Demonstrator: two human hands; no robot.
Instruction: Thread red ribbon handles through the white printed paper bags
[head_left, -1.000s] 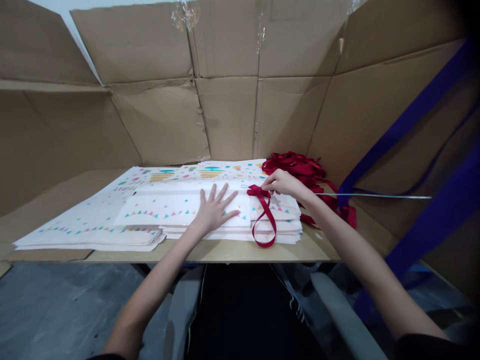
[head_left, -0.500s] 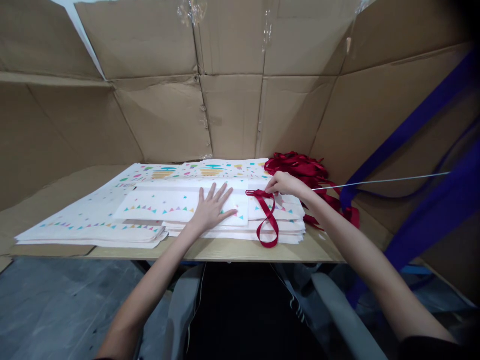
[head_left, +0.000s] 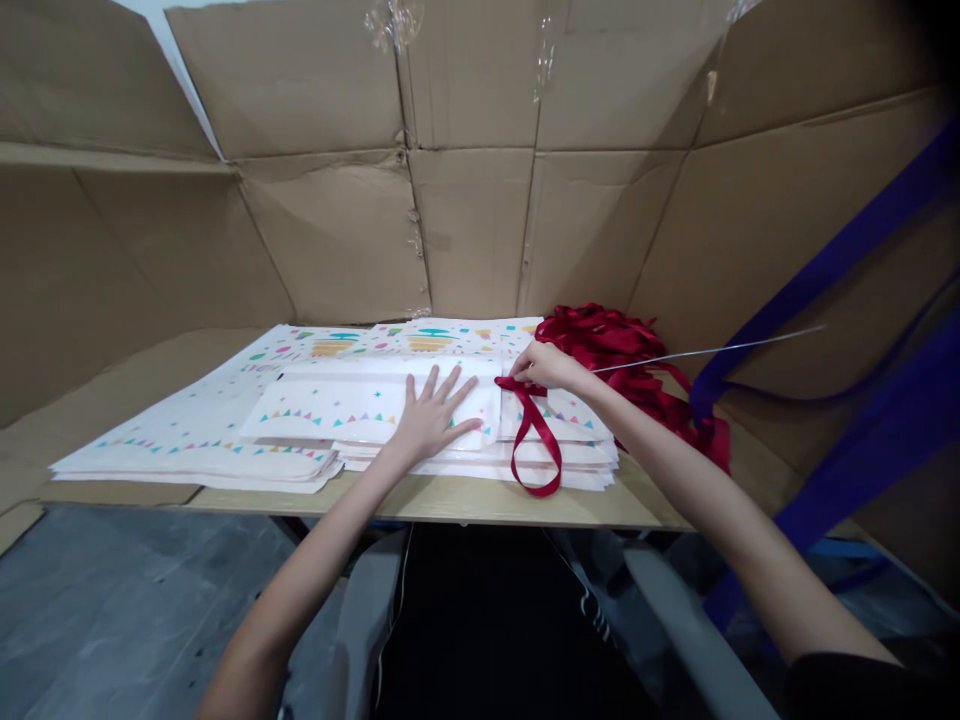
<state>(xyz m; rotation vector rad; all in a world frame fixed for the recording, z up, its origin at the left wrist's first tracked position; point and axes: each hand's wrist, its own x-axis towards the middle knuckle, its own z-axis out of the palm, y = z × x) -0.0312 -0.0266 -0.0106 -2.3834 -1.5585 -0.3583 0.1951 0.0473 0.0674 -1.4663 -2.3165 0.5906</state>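
Note:
My left hand (head_left: 437, 420) lies flat, fingers spread, on a folded white printed sheet (head_left: 322, 400) with coloured bunting triangles. It presses this sheet onto a stack of similar sheets (head_left: 555, 455). My right hand (head_left: 541, 366) pinches a thin metal rod (head_left: 705, 352), whose free end sticks out to the right. A red ribbon (head_left: 536, 440) is caught at the rod's other end, by the folded sheet's right edge, and droops in a loop over the stack. Whether the rod's tip is inside the fold cannot be made out.
A heap of red ribbons (head_left: 600, 335) lies behind my right hand. More printed sheets (head_left: 195, 420) are spread at the left. Cardboard walls (head_left: 472, 220) enclose the table (head_left: 480, 510) at the back and sides. Blue-purple straps (head_left: 825, 270) hang at the right.
My right hand has moved slightly left with the rod and ribbon, bringing the rod's looped end up to the folded sheet's right edge. My left hand keeps its place on the sheet.

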